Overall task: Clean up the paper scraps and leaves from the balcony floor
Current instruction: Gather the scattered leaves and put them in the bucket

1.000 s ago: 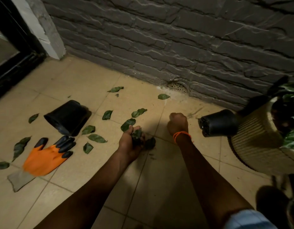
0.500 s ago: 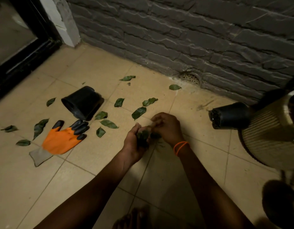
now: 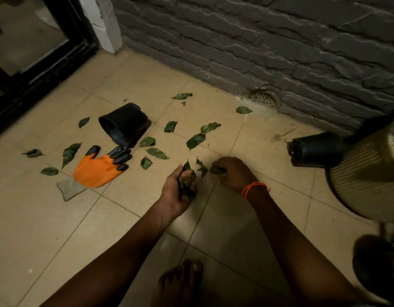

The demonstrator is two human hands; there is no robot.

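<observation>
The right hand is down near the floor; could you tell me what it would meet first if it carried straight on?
Probably the torn leaf lying between it and the left hand; the right hand points leftward, pinching another leaf.

no readable text, labels, or numbers anywhere

Green leaves (image 3: 195, 140) scatter beige tiles (image 3: 58, 218) beside an orange, black-fingertipped glove (image 3: 98, 168) and grey brick wall (image 3: 258, 41).
</observation>
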